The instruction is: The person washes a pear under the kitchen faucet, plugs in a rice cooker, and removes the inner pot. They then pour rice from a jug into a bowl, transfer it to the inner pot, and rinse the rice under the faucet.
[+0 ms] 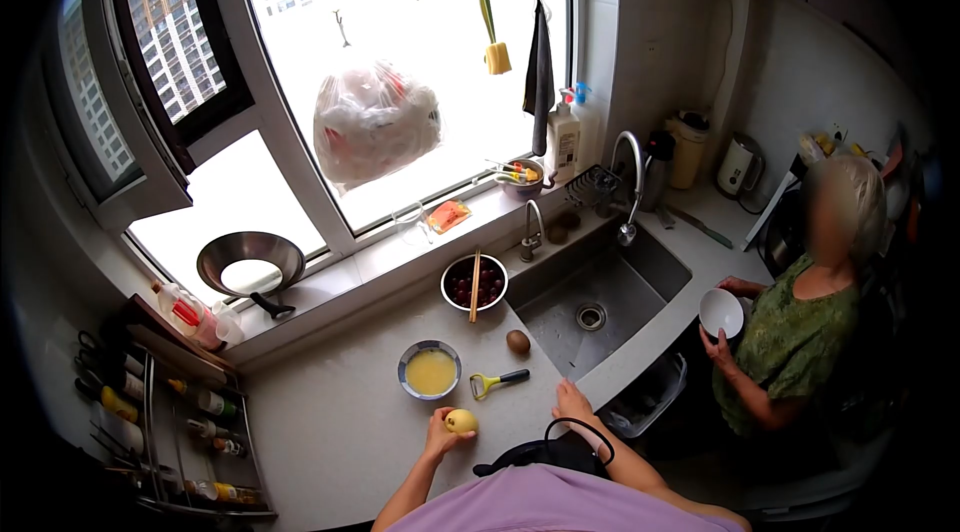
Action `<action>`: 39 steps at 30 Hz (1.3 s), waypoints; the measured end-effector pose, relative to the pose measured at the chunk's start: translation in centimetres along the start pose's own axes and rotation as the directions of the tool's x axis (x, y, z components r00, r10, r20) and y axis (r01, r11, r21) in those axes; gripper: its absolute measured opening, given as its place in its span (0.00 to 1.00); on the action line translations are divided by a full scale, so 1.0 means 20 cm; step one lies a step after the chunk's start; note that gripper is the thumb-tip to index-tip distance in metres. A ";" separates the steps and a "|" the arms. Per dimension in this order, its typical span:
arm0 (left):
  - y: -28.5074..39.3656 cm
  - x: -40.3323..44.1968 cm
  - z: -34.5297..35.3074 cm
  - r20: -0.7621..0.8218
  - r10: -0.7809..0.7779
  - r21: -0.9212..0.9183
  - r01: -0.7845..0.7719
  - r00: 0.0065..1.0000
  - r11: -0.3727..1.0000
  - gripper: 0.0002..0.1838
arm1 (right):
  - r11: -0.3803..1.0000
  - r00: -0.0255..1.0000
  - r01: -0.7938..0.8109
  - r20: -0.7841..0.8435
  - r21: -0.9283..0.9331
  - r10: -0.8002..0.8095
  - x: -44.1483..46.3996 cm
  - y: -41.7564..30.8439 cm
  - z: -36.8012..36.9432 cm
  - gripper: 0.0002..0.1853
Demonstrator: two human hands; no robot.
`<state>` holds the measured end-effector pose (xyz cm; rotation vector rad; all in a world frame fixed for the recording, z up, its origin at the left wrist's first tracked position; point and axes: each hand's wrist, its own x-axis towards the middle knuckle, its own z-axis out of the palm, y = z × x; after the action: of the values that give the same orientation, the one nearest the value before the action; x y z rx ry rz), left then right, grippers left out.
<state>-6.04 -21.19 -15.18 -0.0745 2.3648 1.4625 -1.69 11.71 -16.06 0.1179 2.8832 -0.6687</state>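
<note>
My left hand (441, 438) is closed around a peeled yellow kiwi (461, 421) with a small dark spot at its end, above the counter. My right hand (574, 402) rests at the counter's front edge by the sink corner, nothing visible in it, its fingers partly turned from view. Between the hands lies a peeler (499, 383) with a yellow head and black handle. Just beyond it sits an unpeeled brown kiwi (517, 342). A blue-rimmed bowl (430, 370) of yellow liquid stands in front of my left hand.
A white bowl of dark round fruit (460, 288) has chopsticks (475, 282) across it. The steel sink (585, 302) is at right. Another person (800, 332) stands there holding a white bowl (721, 314). A wok (250, 267) leans on the sill; a bottle rack (205, 432) is left.
</note>
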 end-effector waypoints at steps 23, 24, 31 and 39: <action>0.02 -0.01 0.00 -0.010 0.001 -0.004 -0.001 1.000 1.000 0.43 | 0.999 0.996 0.031 -0.086 -0.024 -0.033 -0.01 0.00 0.02 0.33; 0.02 -0.01 0.00 -0.008 0.000 -0.003 0.000 1.000 1.000 0.43 | 0.999 0.996 0.028 -0.085 -0.020 -0.030 -0.01 0.00 0.02 0.33; 0.02 -0.01 0.00 -0.002 0.002 -0.013 -0.002 1.000 1.000 0.44 | 1.000 0.996 0.021 -0.083 -0.014 -0.022 -0.01 0.01 0.03 0.33; 0.01 -0.01 0.00 0.002 -0.003 -0.046 0.003 1.000 0.999 0.43 | 0.999 0.990 0.050 -0.129 -0.016 -0.052 -0.02 0.01 0.04 0.30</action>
<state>-5.82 -21.09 -14.97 -0.0886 2.3291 1.5147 -1.23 11.62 -16.74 0.0889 3.0237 -0.6749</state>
